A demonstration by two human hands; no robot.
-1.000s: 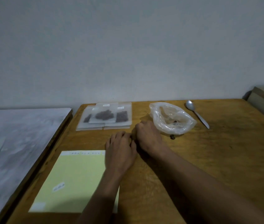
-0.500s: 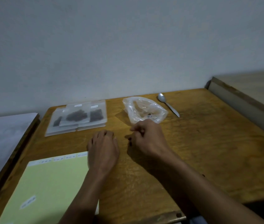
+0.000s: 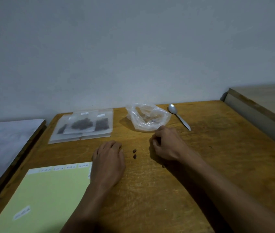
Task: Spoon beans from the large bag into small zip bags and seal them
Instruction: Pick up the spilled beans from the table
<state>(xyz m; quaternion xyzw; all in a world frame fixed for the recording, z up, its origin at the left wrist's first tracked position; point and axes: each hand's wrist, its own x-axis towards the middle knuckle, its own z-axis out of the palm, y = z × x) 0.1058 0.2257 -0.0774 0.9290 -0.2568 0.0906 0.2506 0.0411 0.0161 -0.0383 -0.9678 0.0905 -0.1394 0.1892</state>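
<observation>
Low on the wooden worktop, the left hand lies palm down with its fingers curled under at the tips, holding nothing that shows; its wrist covers the corner of a pale green sheet that carries small white labels. The right hand rests on its side with the fingers curled inward; whether it pinches anything cannot be told. Between the two hands lie two loose beans, dark and close together, and a third bean sits just at the right wrist.

Just beyond the right hand is the large bag, clear, crumpled, its mouth open upward, with only a few beans visible inside. A metal spoon lies beside the large bag on its far side from the left hand, bowl toward the wall. On the other side of the large bag, a stack of small zip bags lies flat with dark beans showing through them.

The worktop is scuffed brown wood, set against a plain pale wall. A grey-white mottled surface adjoins it beyond the zip bags, and a lighter wooden ledge stands past the spoon.
</observation>
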